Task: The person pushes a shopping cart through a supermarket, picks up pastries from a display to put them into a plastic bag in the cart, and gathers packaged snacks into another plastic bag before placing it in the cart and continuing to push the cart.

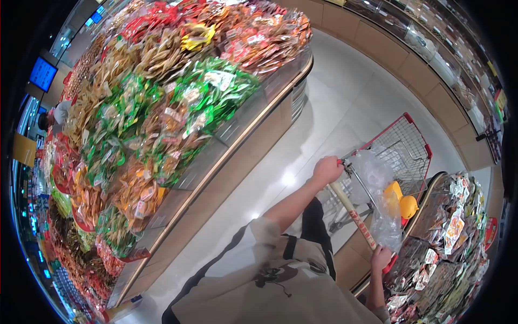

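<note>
My left hand (328,171) is closed around the upper end of the shopping cart handle (353,215), a pale bar with red lettering and red ends. Lower on the same bar, my right hand (381,258) grips near its other end. Beyond the handle stretches the wire cart basket (416,135) with a red rim. Clear plastic bags (369,173) lie in the near part of the cart. Beside them is a rounded yellow object (408,207), whose kind I cannot make out.
A long display counter (248,129) heaped with packaged snacks (189,102) runs along the left. Close on the cart's right is another counter piled with packets (453,232). Tiled floor (345,81) lies ahead, bordered by a glass-fronted shelf (426,46). A screen (42,73) hangs far left.
</note>
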The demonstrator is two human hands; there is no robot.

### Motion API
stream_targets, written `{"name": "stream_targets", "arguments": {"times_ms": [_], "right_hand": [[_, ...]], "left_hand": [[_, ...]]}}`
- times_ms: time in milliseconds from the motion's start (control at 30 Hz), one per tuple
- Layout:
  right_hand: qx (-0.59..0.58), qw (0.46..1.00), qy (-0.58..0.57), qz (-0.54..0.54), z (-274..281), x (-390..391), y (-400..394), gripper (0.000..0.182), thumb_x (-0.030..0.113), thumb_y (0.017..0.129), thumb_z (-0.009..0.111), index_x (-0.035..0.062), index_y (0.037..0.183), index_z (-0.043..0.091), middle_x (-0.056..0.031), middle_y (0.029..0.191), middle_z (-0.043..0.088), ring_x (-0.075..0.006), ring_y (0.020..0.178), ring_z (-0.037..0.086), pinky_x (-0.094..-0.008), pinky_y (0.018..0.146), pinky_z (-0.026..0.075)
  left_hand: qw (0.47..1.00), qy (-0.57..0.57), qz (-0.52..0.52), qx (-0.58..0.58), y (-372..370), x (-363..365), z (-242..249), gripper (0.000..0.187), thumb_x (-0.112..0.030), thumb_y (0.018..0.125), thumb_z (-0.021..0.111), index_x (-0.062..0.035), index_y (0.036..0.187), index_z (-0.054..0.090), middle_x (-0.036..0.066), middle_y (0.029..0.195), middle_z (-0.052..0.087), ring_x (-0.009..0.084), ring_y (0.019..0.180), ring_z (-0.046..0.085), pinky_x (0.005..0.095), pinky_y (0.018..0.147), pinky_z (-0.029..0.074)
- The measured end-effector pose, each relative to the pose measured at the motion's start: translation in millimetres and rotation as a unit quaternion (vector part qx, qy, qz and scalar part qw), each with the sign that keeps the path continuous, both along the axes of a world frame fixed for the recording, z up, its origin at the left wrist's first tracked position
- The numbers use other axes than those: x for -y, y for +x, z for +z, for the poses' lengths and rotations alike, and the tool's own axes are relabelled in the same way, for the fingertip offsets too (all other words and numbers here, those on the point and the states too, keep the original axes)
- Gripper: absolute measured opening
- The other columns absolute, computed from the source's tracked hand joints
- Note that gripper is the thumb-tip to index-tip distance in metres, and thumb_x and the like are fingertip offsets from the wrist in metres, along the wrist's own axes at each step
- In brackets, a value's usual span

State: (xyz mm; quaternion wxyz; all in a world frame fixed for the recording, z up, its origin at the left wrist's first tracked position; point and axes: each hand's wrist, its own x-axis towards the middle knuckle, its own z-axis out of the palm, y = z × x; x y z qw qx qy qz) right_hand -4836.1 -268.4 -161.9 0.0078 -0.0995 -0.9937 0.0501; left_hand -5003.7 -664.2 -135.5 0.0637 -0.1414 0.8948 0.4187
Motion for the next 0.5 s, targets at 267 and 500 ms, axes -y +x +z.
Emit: {"name": "stream_targets", "arguments": {"times_ms": [267,500], "right_hand": [[0.055,0.997,0.023,-0.052,8,-12,-71,0.027,0.030,0.074,0.059,0.0037,0.068,0.062,-0.0178,0.075,0.061,-0.0370,0.070,0.059,-0.0472,0.063,0.047],[-0.168,0.893,-0.408,-0.094,17,-42,-149,0.022,0.004,0.079,0.053,0.0002,0.101,0.056,-0.0132,0.089,0.054,-0.0230,0.084,0.056,-0.0324,0.076,0.044]], "left_hand": [[0.998,-0.010,-0.058,-0.003,-85,-19,-25,0.032,-0.028,0.079,0.056,-0.0012,0.095,0.062,0.022,0.085,0.064,0.0394,0.085,0.062,0.0457,0.075,0.049],[0.995,-0.030,-0.096,-0.007,-141,-34,-15,0.023,-0.020,0.076,0.058,-0.0027,0.090,0.060,0.018,0.074,0.062,0.0369,0.072,0.061,0.0431,0.067,0.048]]}}
